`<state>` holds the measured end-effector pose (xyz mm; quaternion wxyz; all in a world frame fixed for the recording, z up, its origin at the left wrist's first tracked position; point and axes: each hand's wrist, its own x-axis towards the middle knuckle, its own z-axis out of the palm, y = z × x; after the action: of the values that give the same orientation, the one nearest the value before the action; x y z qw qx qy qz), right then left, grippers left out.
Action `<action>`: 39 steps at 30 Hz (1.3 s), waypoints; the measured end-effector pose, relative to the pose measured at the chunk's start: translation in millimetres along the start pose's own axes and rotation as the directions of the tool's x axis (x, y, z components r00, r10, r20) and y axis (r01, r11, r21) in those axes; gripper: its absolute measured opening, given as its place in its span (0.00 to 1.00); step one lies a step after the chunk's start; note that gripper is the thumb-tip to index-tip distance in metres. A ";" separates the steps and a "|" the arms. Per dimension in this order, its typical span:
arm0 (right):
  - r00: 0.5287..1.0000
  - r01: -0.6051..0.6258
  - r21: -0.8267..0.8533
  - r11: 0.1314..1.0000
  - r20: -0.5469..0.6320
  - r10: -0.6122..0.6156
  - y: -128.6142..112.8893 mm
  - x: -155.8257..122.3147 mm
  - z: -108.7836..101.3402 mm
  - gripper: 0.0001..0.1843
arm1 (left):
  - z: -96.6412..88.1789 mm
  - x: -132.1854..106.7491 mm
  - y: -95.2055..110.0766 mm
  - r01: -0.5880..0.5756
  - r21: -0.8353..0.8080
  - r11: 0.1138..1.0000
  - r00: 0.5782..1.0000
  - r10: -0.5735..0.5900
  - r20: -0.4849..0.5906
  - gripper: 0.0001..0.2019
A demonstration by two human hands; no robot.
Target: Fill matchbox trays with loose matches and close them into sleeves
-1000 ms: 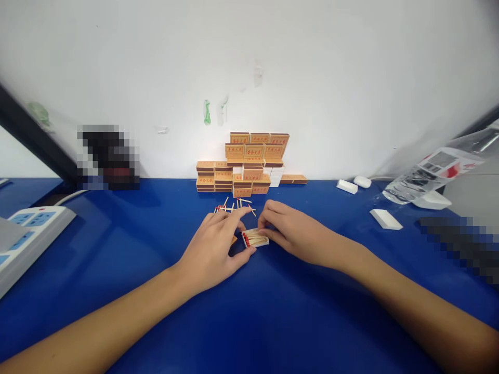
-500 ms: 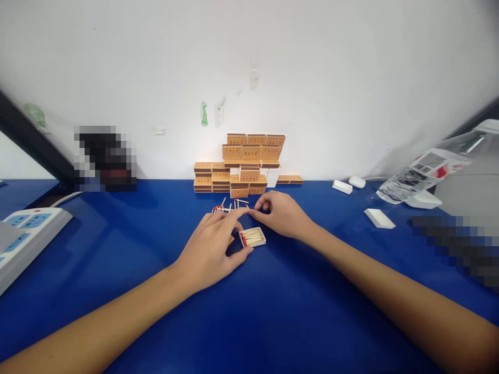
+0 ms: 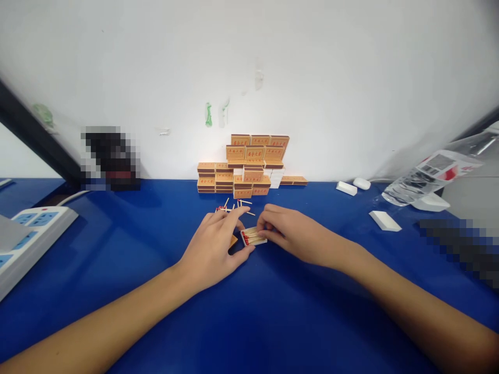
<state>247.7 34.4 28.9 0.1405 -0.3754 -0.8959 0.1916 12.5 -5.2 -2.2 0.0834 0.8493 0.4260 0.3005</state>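
My left hand is curled round a matchbox, thumb at the near side and fingers at the far side. Its white inner tray is pulled out to the right and holds several red-headed matches. Part of the orange sleeve shows under the palm. My right hand is over the tray's right end, thumb and fingers pinched on a match that they largely hide. Several loose matches lie on the blue table just beyond my left hand.
Stacked orange matchboxes stand against the white wall. A power strip lies on the left. White blocks and a clear plastic bottle are on the right of the blue table.
My right hand has moved from the loose matches down and towards me, onto the tray's right end. My left hand keeps its hold on the matchbox. The view has shifted slightly.
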 end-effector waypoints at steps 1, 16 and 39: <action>1.000 0.003 -0.013 1.000 -0.020 -0.003 -2.3 0.6 1.0 0.05 | 0.0 -0.2 -0.1 -0.003 -0.003 1.000 1.000 0.003 0.003 0.33; 0.972 -0.232 -0.063 0.971 -0.054 0.229 19.4 45.3 3.3 0.07 | -1.6 -0.6 -1.4 0.044 0.037 0.998 0.999 -0.044 -0.004 0.33; 0.993 0.107 -0.229 0.967 0.070 -0.093 31.3 62.4 -4.9 0.07 | -3.4 0.0 -0.1 0.051 0.023 0.998 0.999 -0.052 0.011 0.30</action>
<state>226.7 101.1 25.9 0.0788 -0.3378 -0.9337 0.0889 10.5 -5.5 0.5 0.0838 0.8406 0.4506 0.2887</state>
